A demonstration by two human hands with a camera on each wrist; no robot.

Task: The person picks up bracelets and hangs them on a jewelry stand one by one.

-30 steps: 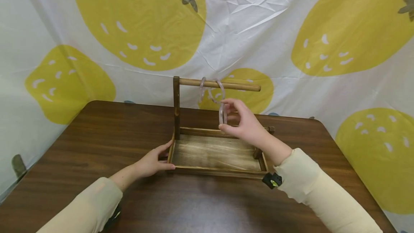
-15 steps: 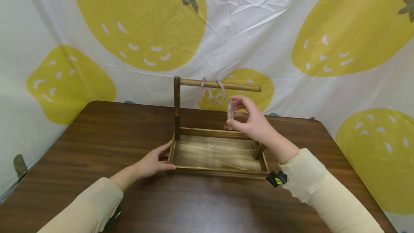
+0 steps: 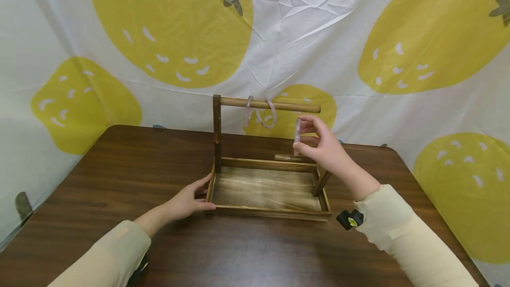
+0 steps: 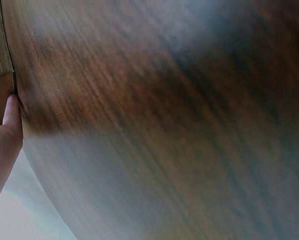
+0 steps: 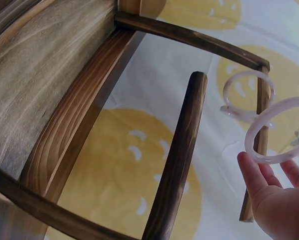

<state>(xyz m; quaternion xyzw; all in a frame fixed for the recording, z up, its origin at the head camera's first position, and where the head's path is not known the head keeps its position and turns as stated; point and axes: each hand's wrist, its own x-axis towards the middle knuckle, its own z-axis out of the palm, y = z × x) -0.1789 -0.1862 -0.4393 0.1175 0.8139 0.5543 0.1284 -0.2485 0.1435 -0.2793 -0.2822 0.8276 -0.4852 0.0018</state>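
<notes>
My right hand (image 3: 328, 149) pinches a pale pink translucent bangle (image 3: 297, 133) between thumb and fingertips, below and in front of the stand's upper rod (image 3: 296, 106). In the right wrist view this bangle (image 5: 251, 137) overlaps the rod, above the fingertips. Two similar bangles hang on that rod, one (image 3: 247, 115) nearer the post and one (image 3: 274, 112) turned more face-on. At the left end of the brown wooden jewelry stand (image 3: 263, 211), my left hand (image 3: 185, 198) grips the tray corner, thumb at the front and fingers along the side. In the left wrist view a finger (image 4: 12, 115) presses the corner.
The stand's shorter, lower rod (image 3: 283, 157) runs behind the tray from a short post (image 3: 320, 184) at its right. A tall post (image 3: 217, 134) bears the upper rod at left. Behind the dark wooden table (image 3: 239, 251) hangs a lemon-print cloth (image 3: 303, 25).
My right hand has moved right with the bangle, away from the two hanging ones and towards the upper rod's free end. The left hand and stand stay put.
</notes>
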